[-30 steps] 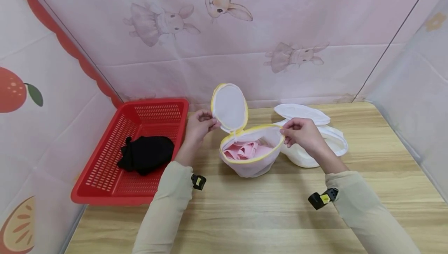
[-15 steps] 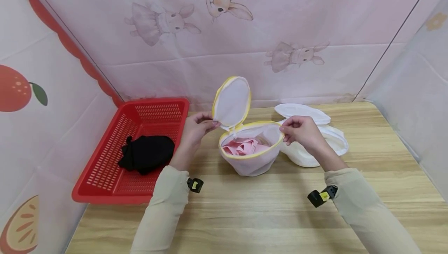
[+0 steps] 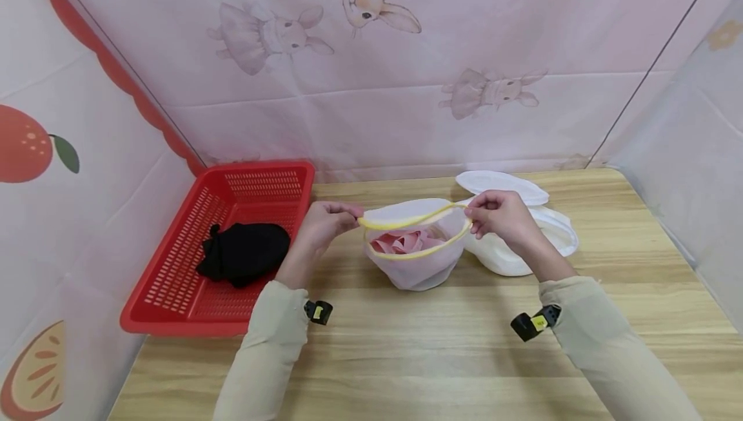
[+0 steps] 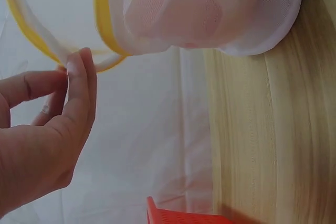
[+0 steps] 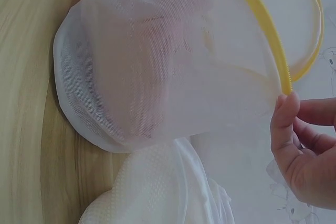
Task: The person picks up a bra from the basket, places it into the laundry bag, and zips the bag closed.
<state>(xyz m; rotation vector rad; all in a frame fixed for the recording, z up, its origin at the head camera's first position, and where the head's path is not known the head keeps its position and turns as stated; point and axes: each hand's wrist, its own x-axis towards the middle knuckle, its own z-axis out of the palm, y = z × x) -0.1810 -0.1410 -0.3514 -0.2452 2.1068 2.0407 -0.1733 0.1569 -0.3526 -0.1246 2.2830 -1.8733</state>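
Note:
A white mesh laundry bag [image 3: 420,273] with a yellow zipper edge stands on the table, its mouth partly uncovered. Folded pink cloth [image 3: 406,241] lies inside and shows through the mesh in both wrist views. My left hand [image 3: 327,226] pinches the yellow rim of the lid flap [image 3: 400,213], which tilts low over the opening. At the other end, my right hand [image 3: 500,218] pinches the zipper edge of the bag's mouth between thumb and fingers. The right wrist view shows this zipper edge [image 5: 265,24] close up.
To the left stands a red plastic basket [image 3: 133,314] holding a black cloth item [image 3: 244,253]. A second, white mesh bag [image 3: 505,256] with its lid raised sits behind my right hand. Printed fabric walls [image 3: 371,131] enclose the table's back and sides.
My left hand has brought the lid flap down from upright to low over the bag's mouth. The right hand keeps its hold on the rim almost unmoved.

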